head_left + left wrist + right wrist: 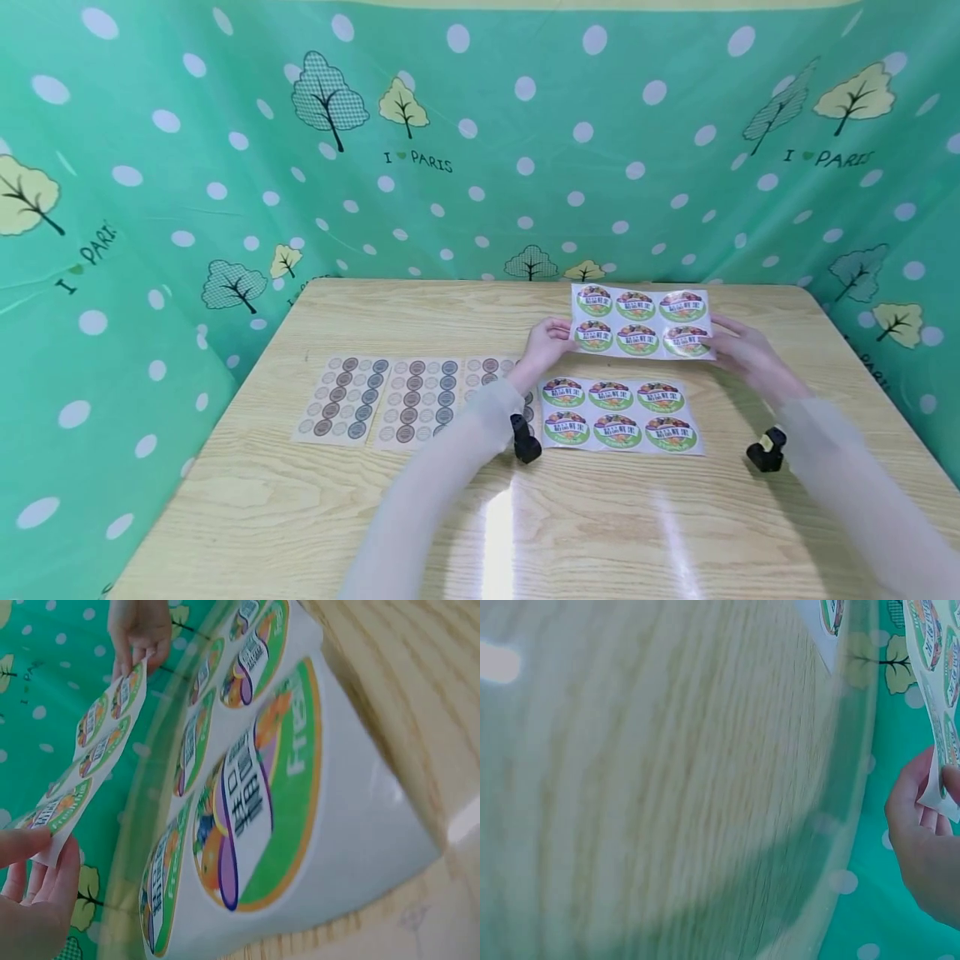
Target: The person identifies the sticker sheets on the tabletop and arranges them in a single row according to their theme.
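Both hands hold up a white sticker sheet (637,322) with two rows of oval fruit labels, raised above the back of the table. My left hand (546,343) pinches its left end between thumb and fingers; in the left wrist view the thumb lies over a label. At the opposite end my right hand (738,350) pinches the sheet, its fingers behind the paper in the right wrist view. Just below, a second sheet of the same fruit labels (619,416) lies flat on the wooden table (600,517).
Left of the fruit labels lie three sheets of small round brown and grey stickers, the leftmost sheet (341,400) beside the middle sheet (416,403), and the third sheet (489,377) partly hidden by my left arm. A green dotted cloth (480,150) hangs behind the table.
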Tool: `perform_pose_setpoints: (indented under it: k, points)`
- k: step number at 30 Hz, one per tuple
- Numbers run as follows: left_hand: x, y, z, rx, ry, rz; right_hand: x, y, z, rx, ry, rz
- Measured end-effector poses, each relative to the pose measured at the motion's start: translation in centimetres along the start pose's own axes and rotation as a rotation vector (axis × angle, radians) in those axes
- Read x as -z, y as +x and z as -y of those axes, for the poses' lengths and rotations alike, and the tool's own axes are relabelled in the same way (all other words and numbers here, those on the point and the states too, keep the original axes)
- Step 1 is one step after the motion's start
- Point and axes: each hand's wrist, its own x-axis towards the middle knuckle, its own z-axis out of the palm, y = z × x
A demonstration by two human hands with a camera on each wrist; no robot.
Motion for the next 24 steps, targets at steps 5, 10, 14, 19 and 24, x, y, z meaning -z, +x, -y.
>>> perform_pose_setpoints:
  k: [5, 10, 14, 19, 24]
  points:
    - [-0.4, -0.7, -0.2, 0.001, -0.093, 0.013, 0.2, -0.7, 0.1, -0.019, 0.057, -0.005]
    - [-1.0, -1.5, -0.5, 0.019, -0.167, -0.005, 0.9, -1.5, 0.0, -0.026, 0.100, 0.002]
    - [-1.7, -2.2, -0.7, 0.038, -0.204, -0.009, 1.6, -2.2, 0.0, -0.037, 0.114, -0.002]
    - [-2.5, -3.0, -0.6, 0.046, -0.252, 0.011, 2.5, -3.0, -0.1, -0.036, 0.094, -0.008]
    - [-3.5, -3.7, -0.7, 0.054, -0.279, 0.013, 3.3, -3.6, -0.4, -0.016, 0.061, -0.012]
